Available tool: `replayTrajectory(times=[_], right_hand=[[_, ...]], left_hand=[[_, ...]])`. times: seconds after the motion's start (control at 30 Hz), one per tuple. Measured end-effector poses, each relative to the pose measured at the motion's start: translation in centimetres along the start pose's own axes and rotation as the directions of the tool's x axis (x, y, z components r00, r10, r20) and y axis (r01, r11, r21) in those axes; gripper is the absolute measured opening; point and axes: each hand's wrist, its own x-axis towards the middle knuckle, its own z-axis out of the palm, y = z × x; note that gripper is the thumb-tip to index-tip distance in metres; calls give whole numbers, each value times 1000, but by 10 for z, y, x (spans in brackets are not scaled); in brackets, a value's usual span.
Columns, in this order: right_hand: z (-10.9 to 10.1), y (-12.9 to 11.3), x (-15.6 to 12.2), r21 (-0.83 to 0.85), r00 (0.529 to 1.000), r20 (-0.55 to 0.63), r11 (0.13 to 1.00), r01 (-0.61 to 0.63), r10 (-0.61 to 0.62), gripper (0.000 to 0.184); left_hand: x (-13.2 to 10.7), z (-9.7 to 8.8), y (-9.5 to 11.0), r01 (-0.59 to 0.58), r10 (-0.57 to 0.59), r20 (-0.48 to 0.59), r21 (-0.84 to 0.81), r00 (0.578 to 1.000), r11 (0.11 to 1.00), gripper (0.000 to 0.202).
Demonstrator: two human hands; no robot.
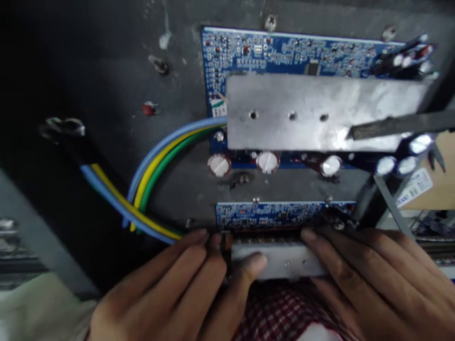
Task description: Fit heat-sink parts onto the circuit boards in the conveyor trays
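Observation:
A smaller blue circuit board (265, 210) with a silvery metal bar (280, 260) along its near side lies between my hands. My left hand (170, 289) grips its left end, the thumb pressed on the bar and the fingers bent around the far side. At the right end my right hand (377, 274) is curled over the bar and board, its fingertips partly hidden. Beyond them, a larger blue circuit board (284, 52) carries a wide metal plate (273, 94) with several holes. Blue, yellow and green wires (152, 170) run from its left side.
A dark metal panel (177, 128) with several screws lies under the boards. Capacitors (268, 162) stick out along the large board's near edge. A dark flat strip (401, 127) crosses the plate from the right. Cardboard with a white label (415, 187) shows at the right.

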Motion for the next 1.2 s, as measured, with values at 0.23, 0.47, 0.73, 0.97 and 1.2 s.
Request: replayTrajectory(times=[0.23, 0.47, 0.73, 0.97, 1.2], right_hand=[[9, 3, -7, -157, 984, -109, 980, 126, -144, 44], [26, 1, -12, -329, 931, -249, 927, 179, -268, 38], [25, 6, -4, -491, 922, -165, 840, 232, -351, 39], [28, 5, -4, -507, 905, -205, 832, 226, -371, 39], [33, 3, -5, -554, 883, -233, 802, 223, -406, 40]], left_hand=[[8, -1, -17, -269, 266, 39, 179, 963, 946, 34], [11, 6, -17, -239, 230, 63, 265, 971, 934, 39], [13, 11, -23, -222, 219, 36, 135, 975, 966, 35], [13, 11, -26, -358, 347, 88, 239, 934, 903, 46], [11, 12, -25, -406, 394, 110, 347, 913, 845, 49]])
